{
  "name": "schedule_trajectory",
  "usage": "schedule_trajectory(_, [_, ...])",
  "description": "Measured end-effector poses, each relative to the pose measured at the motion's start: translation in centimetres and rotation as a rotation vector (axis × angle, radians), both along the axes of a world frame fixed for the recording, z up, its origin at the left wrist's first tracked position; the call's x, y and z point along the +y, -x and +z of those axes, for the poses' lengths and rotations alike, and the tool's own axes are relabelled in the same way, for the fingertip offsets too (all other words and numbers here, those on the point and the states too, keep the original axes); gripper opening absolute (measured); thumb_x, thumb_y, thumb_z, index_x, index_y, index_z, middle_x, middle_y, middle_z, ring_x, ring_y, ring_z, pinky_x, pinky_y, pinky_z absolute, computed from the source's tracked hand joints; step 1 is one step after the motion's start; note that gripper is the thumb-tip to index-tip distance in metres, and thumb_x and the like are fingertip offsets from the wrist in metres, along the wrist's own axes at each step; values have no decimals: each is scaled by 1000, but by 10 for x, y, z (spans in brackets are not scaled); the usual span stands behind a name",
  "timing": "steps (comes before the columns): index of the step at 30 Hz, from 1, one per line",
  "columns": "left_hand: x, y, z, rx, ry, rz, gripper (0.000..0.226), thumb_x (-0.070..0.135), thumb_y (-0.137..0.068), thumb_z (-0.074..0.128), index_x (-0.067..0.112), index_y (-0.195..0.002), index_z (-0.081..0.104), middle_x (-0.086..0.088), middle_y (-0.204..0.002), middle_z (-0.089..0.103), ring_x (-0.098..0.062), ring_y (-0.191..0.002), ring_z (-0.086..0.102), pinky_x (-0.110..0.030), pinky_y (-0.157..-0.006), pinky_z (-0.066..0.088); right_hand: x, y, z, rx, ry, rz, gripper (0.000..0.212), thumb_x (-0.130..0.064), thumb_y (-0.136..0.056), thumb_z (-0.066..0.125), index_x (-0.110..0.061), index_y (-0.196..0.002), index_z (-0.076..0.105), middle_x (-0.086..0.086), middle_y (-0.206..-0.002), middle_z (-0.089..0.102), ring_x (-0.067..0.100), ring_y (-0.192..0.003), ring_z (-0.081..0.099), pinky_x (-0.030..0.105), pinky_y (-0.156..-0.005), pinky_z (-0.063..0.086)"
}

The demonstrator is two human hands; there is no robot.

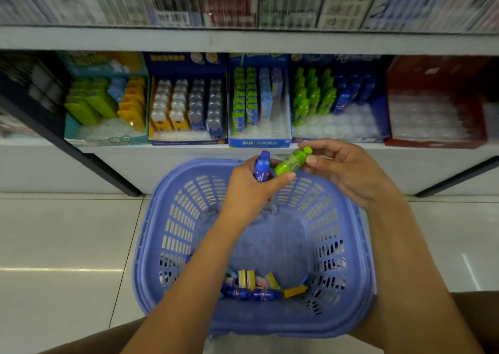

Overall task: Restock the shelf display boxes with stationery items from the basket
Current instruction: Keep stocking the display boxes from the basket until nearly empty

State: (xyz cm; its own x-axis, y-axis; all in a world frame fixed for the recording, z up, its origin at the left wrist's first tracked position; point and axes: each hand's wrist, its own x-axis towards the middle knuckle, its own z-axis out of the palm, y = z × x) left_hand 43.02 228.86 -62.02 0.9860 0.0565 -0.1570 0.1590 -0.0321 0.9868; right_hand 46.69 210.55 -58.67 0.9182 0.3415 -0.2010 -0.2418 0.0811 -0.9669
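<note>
A white shelf runs across the top, with blurred hanging packets above it and a row of display boxes beneath. Pale glossy floor tiles spread below. On the floor in front of the shelf stands a blue slotted plastic basket, with both forearms reaching over it.

The display boxes sit side by side. A teal box holds green, blue and orange packs. A dark blue box holds rows of white and grey items. A blue box holds green cartons on its left and a bare stretch on its right. The bottle box has green bottles on the left and blue ones on the right, filled only towards the back. A red box is too blurred to read.

Over the far rim of the basket, the left grip is wrapped around a blue bottle-shaped item, which stands upright with its cap up. The right grip pinches a green bottle-shaped item near its cap between thumb and fingers; it tilts down to the left, where its base touches the left thumb.

At the near end of the basket floor lies the remaining stock — two blue bottles on their sides, with small yellow cartons just beside them.
</note>
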Motion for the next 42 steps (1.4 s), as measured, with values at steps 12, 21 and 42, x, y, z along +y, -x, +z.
schedule_trajectory(12, [-52,-18,11,-336,-198,147,34,22,-75,79,37,-82,48,28,-73,60,7,-60,53,-5,-57,39,-6,-5,25,52,-14,-390,14,-9,-80,71,-8,-94,70,4,-83,74,13,-77,72,21,-69,58])
schedule_trajectory(21, [-60,-27,10,13,0,-26,31,47,-94,47,17,-88,55,7,-59,51,-11,-51,43,-30,-52,41,-41,-78,23,-311,449,-434,25,-7,-75,76,-13,-98,70,2,-82,68,-6,-66,64,9,-67,50])
schedule_trajectory(42, [-43,-34,13,249,748,21,21,9,-97,46,4,-110,62,-6,-95,63,-14,-75,60,-21,-67,54,-20,-111,20,-368,824,-132,35,-13,-76,77,-10,-109,66,5,-100,63,15,-85,63,19,-73,48])
